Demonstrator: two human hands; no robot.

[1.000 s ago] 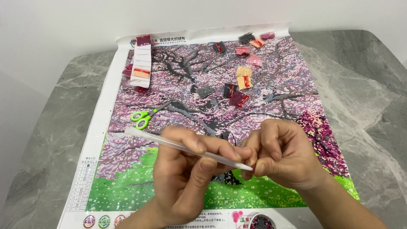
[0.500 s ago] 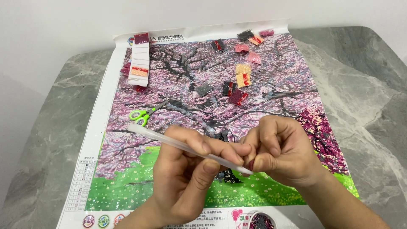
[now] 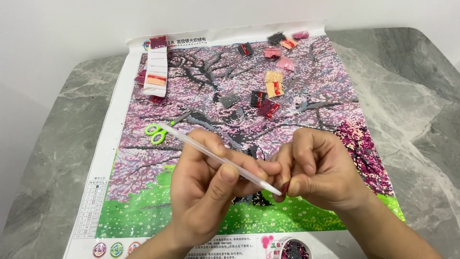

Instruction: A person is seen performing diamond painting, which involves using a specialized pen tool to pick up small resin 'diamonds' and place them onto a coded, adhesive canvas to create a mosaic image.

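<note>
Spread over a grey marble-patterned tabletop (image 3: 57,158): a large diamond-painting canvas of a pink blossom tree above green grass (image 3: 306,103). On the canvas's left half, small scissors with lime-green plastic handles (image 3: 158,132). Below the scissors, left hand (image 3: 203,196), fingers and thumb clamped around a slim translucent white plastic pen (image 3: 215,156), slanted from the scissors down toward the canvas's middle. At the pen's lower tip, right hand (image 3: 321,170), fingers curled in, thumb and forefinger pinched together, whatever sits between them too small to tell. Scattered across the canvas's upper part, small clear packets of coloured beads (image 3: 268,108). At the canvas's bottom edge, a round tray of dark pink beads (image 3: 293,250).
</note>
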